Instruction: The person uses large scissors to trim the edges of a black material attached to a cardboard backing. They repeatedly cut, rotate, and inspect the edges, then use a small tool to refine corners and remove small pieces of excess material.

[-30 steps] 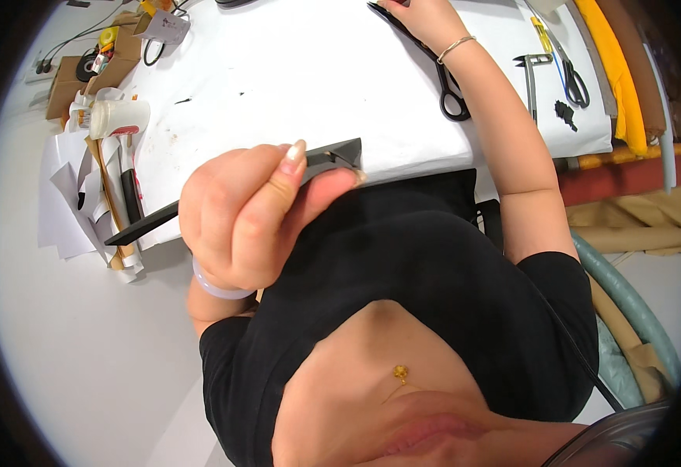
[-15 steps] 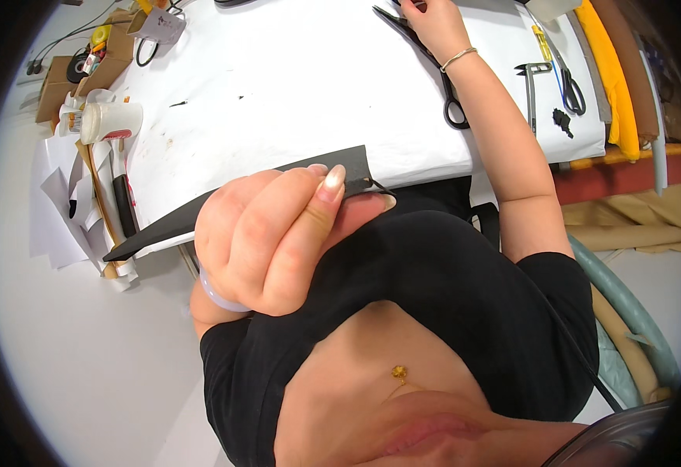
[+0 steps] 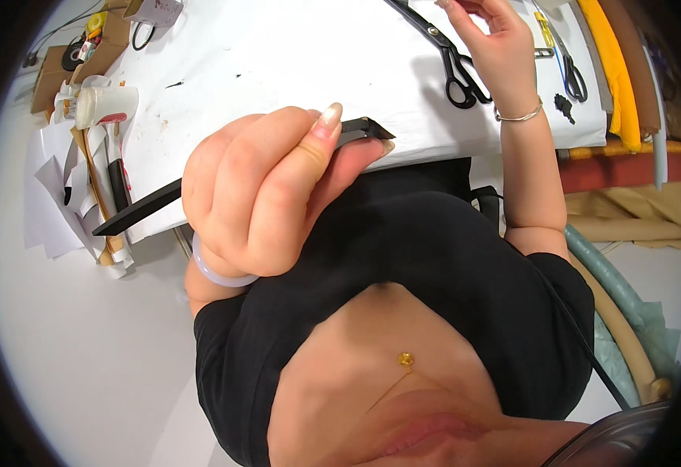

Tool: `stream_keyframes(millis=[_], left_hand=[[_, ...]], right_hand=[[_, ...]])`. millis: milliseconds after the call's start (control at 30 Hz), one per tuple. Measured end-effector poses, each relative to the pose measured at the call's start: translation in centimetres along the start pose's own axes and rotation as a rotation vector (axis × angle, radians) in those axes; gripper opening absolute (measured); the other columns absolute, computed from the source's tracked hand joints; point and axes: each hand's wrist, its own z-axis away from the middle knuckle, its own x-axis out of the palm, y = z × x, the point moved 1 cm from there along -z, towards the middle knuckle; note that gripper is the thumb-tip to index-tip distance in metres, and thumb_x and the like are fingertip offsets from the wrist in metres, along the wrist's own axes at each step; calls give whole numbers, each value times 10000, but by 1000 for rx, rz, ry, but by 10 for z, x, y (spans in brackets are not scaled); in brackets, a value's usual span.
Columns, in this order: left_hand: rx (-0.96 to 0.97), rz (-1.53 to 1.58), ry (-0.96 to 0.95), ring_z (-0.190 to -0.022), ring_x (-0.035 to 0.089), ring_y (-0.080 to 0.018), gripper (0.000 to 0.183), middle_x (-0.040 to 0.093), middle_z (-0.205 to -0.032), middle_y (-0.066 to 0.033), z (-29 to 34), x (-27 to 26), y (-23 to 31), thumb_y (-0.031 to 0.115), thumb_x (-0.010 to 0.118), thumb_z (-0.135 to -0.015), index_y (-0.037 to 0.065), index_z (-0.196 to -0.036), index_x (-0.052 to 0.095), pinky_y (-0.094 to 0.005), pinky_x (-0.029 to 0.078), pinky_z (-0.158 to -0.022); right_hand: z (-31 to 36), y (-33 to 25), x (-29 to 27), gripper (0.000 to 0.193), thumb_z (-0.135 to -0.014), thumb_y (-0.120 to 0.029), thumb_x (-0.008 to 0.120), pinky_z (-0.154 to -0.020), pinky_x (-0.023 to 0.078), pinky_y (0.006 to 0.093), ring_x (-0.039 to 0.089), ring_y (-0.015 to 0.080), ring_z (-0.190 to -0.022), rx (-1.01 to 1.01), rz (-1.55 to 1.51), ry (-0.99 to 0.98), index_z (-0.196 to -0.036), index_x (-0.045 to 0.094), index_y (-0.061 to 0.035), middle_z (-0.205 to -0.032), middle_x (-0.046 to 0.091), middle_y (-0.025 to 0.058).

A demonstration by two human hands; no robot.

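My left hand [image 3: 259, 187] is raised in front of my chest, closed around a flat black strip [image 3: 142, 206]. The thumb and fingers pinch the strip near its right end, where a folded or split edge shows. Its long tapered end sticks out to the left, past the table edge; the middle is hidden inside the hand. At the upper right, my right hand [image 3: 504, 50] is over the table, its thumb apart from the partly curled fingers. Some fingertips are cut off by the picture's top edge, and nothing shows in the hand. Black-handled shears [image 3: 441, 50] lie just left of it.
On the white-covered table [image 3: 278, 62], scissors [image 3: 574, 78], a yellow-handled tool [image 3: 543, 31] and a black scrap [image 3: 564, 107] lie at the right. A white cup [image 3: 111, 105], a black-handled tool [image 3: 120, 187] and a cardboard box [image 3: 52, 78] stand left. Rolled material [image 3: 628, 327] is at lower right.
My right hand has moved right, away from the shears, and its thumb and fingers have parted. The left hand has risen slightly and turned the black strip from its broad face to nearly edge-on.
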Motion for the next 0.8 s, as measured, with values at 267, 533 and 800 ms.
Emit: stream_keyframes(millis=[267, 533, 800], left_hand=[[-29, -28, -15, -774, 634, -220, 480, 674, -948, -91, 0, -4, 8, 125, 930, -696, 29, -1077, 654, -290, 520, -628], [-1, -54, 3, -774, 625, -203, 422, 658, -955, -119, -3, 2, 7, 96, 903, -745, 0, -1057, 636, -258, 504, -608], [-8, -68, 14, -771, 631, -205, 400, 661, -948, -122, 3, -1, 14, 100, 895, -756, -2, -1046, 639, -256, 505, -609]], right_hand=[[20, 62, -112, 226, -976, -175, 661, -803, 510, 246, 640, 99, -881, 254, -167, 193, -1100, 675, 13, -929, 691, 23], [98, 206, -244, 368, -937, -378, 685, -763, 505, 333, 630, 173, -795, 604, 459, 54, -1016, 732, -22, -876, 718, 74], [65, 174, -231, 423, -881, -421, 718, -743, 511, 347, 643, 261, -717, 679, 912, -137, -897, 728, 1, -767, 693, 141]])
